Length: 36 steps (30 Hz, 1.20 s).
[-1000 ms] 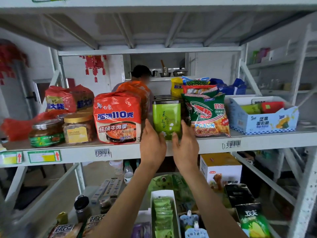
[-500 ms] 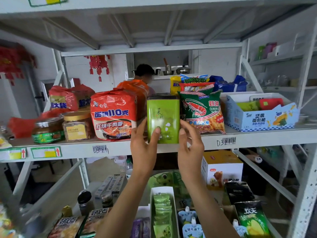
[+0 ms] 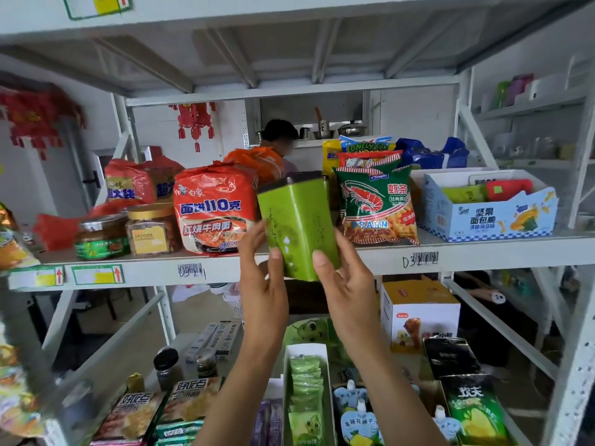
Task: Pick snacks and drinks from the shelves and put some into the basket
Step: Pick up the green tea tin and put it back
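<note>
Just off the shelf edge (image 3: 370, 257), your left hand (image 3: 262, 284) and right hand (image 3: 346, 284) clasp the green tin (image 3: 297, 226) low down; it looks rigid, smooth, probably light, so keep hold of opposite walls.

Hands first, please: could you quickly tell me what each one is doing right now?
Left hand: holding the green tin, fingers on its left side.
Right hand: holding the same tin on its right side.

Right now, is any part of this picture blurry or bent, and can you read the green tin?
Head view: left and lower edges smear, shelf rails bow from the wide lens; the green tin, held by left hand and right hand, is sharp, though its print is too faint to read.
</note>
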Available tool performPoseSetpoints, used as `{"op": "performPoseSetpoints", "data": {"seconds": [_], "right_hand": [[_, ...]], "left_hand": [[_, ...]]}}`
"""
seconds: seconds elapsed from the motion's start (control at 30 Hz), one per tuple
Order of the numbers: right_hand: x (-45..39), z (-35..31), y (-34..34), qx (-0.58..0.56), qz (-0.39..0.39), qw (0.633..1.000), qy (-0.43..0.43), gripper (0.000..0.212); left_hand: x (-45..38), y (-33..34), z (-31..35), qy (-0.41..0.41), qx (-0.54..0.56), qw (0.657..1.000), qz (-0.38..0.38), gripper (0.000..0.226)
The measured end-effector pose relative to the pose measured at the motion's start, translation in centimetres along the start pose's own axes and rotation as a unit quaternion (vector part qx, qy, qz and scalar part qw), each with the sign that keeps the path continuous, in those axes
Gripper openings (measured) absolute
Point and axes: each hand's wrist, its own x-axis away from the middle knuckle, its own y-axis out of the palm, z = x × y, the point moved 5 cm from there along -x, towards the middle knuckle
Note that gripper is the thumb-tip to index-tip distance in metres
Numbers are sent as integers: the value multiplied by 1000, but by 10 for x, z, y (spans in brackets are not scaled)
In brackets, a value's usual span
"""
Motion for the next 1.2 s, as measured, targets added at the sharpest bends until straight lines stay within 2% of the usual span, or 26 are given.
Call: {"op": "performPoseSetpoints", "data": {"seconds": [0.13,0.23,0.3,0.37,0.5,0.73,1.2], "right_hand": [[10,2,4,75,33,996,-45,55],[18,-8,9,155,41,979,-128,39],[22,-16,14,168,32,971,-167,31],[23,-18,18,180,36,965,-187,26],[17,-19,15,217,81,958,-169,29],[18,-22,26,173,65,964,-191,34],[16,-18,36,178,77,962,-192,32]], "left_hand": [[8,0,-5,-47,48,997,-23,54],[11,-3,2,-79,75,992,-63,49],[10,-8,4,-112,92,986,-79,46],[8,-11,-1,-158,149,971,-97,52],[2,-13,-9,-218,228,941,-124,62],[-4,-17,-22,-256,279,914,-145,66],[-10,-18,-25,-273,340,888,-144,64]]}}
